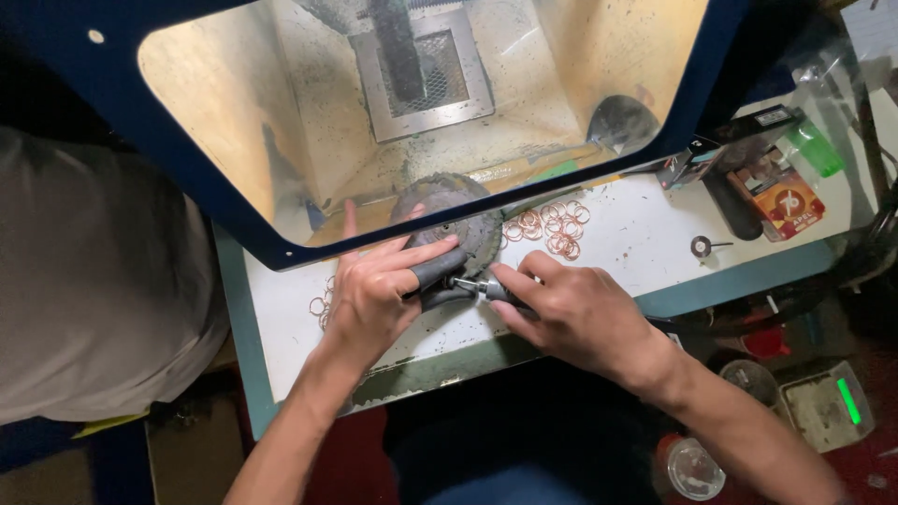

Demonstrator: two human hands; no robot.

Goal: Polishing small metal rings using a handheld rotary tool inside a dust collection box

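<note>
Hands at our desk (655, 234), left hand (369, 295) closed around dark block (449, 224), right hand (571, 313) gripping rotary tool (482, 287), rings (552, 226) beside.

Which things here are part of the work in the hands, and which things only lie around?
In use: left hand, right hand, rotary tool, dark round block.

Lying about: copper rings, small disc bit, orange box, green lighter.

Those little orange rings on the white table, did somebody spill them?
They look scattered, not sorted: copper-coloured rings lie in a loose heap right of the dark round block, and a few more rings lie beside the left hand. Dark specks dust the white table.
</note>
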